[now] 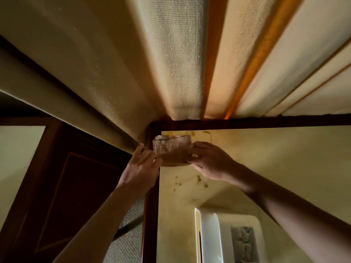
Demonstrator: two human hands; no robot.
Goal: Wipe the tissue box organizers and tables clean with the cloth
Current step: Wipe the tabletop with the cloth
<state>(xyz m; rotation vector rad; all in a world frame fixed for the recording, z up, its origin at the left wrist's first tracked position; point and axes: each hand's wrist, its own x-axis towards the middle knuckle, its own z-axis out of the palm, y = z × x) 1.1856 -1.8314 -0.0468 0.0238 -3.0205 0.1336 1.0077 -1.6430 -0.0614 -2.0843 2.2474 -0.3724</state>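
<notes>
1 head view, looking steeply down, close over table (266,158) corner.

Pale curtains (182,59) hung in long folds above and beyond the hands. Dark wood panelling (76,186) stood to their left, and textured carpet (129,243) lay below them.

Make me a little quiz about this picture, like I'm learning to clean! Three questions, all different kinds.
1. True or false: both hands hold the tissue box organizer.
2. Which corner of the glossy table is the organizer at?
A. near right
B. far left
C. near left
3. Fill in: small brownish ______ lie on the tabletop just in front of the organizer.

Key:
1. True: the left hand and right hand grip it from each side.
2. B, by the curtains.
3. Spots.
</notes>
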